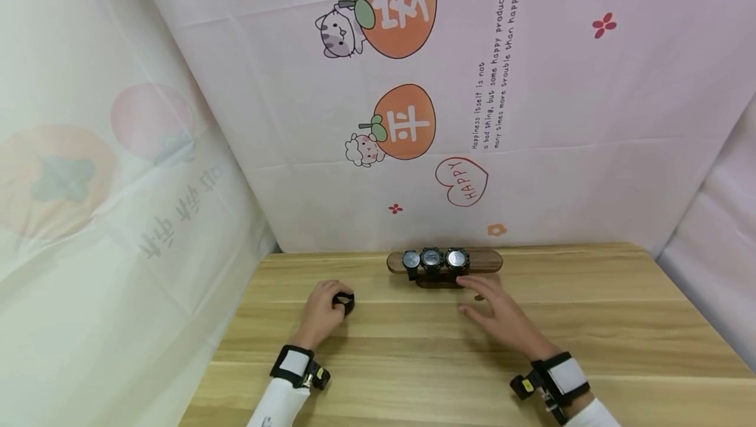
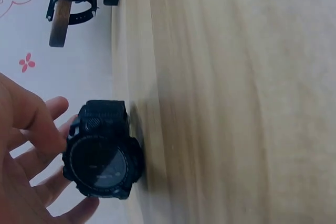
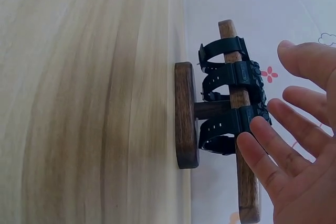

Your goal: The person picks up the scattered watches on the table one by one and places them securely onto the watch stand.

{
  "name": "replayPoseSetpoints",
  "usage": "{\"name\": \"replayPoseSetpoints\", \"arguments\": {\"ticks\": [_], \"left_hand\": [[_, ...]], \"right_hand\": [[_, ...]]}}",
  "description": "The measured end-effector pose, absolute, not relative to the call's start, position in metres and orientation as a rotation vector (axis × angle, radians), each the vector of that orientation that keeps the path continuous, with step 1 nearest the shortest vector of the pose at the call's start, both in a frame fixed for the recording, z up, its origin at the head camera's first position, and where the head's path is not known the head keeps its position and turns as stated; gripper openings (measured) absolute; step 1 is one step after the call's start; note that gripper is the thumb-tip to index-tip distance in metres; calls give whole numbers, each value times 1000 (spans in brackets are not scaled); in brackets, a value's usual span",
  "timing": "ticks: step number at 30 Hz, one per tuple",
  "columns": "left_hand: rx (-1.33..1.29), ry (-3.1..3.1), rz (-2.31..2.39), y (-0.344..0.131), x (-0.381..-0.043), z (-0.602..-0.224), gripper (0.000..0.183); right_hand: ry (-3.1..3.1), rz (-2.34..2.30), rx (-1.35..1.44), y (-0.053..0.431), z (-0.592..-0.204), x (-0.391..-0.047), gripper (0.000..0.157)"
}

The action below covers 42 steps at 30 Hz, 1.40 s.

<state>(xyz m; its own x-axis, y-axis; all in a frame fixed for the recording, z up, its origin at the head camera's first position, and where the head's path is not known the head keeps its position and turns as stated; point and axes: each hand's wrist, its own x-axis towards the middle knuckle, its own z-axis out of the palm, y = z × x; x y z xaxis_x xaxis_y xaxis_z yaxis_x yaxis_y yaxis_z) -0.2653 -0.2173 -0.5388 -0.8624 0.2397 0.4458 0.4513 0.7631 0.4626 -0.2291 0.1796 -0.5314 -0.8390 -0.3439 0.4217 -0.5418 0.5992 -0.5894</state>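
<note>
A black digital wristwatch [image 2: 100, 163] stands at the left of the table, its dial facing the left wrist camera. My left hand [image 1: 321, 309] holds it by the side, the thumb against the case and the other fingers partly hidden behind. At the back edge is a dark wooden watch stand [image 1: 485, 261] with a horizontal bar on a foot. Three black watches [image 3: 239, 74] are strapped around that bar. My right hand [image 1: 501, 315] hovers just in front of the stand's right part, fingers spread and relaxed. In the right wrist view its fingertips overlap the nearest watch [image 3: 244, 119]; contact is unclear.
The wood-grain table [image 1: 401, 361] reaches back to a hanging printed cloth [image 1: 561, 151] right behind the stand. Another cloth [image 1: 118, 283] hangs along the left side. Wrist straps with small cameras [image 1: 558, 381] sit on both forearms.
</note>
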Motion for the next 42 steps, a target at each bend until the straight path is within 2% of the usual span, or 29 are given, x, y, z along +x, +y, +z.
{"name": "replayPoseSetpoints", "arguments": {"ticks": [13, 42], "left_hand": [[-422, -2693, -919, -227, -260, -548, 36], [-428, -2688, -1053, -194, -242, -547, 36]], "right_hand": [[-2531, 1097, 717, 174, -534, -223, 58], [-2509, 1147, 757, 172, -543, -226, 54]]}}
